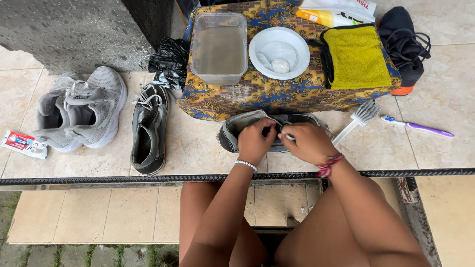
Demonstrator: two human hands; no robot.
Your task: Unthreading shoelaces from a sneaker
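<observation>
While gripped at its laces, grey-black sneaker point(232, 132) under left hand point(254, 142), right hand point(308, 142)

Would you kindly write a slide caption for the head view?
Both hands, left hand and right hand, work the white lace of a dark canvas shoe beside a patterned cloth-covered stand.

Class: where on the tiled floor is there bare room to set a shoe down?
Free: tiles between the dark shoe and the shoe under both hands, and right of the purple toothbrush. Crowded: the patterned cloth.
</observation>
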